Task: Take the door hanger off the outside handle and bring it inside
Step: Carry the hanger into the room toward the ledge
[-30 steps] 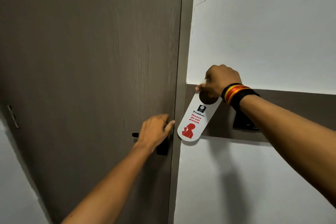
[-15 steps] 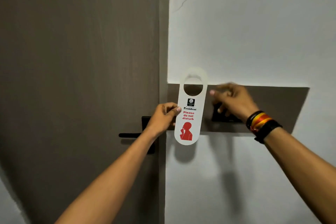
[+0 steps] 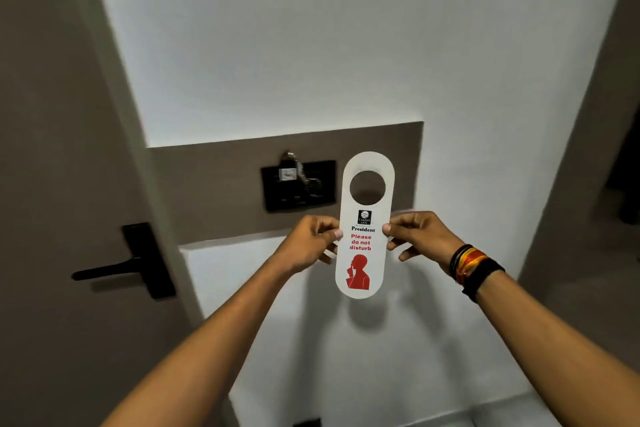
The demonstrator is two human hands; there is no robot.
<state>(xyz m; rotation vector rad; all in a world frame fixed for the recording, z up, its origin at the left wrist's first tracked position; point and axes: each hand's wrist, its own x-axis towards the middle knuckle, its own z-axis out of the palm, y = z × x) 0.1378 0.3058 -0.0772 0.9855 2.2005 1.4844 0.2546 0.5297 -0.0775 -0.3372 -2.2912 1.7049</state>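
A white wall [image 3: 277,45] fills most of the view. A brown wood-grain panel [image 3: 207,184] runs across it at mid-height. Mounted on the panel is a black switch plate [image 3: 311,198], with a keycard and metal key ring [image 3: 289,170] hanging in its slot. Left of the panel stands a brown door [image 3: 52,149] with a black lever handle [image 3: 114,269].

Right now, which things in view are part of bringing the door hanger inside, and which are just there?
Part of the job:
- door hanger, held upright at its two side edges
- left hand
- right hand
- door and its black handle

Just there:
- black wall switch plate with a key tag in it
- brown wall panel
- wristbands
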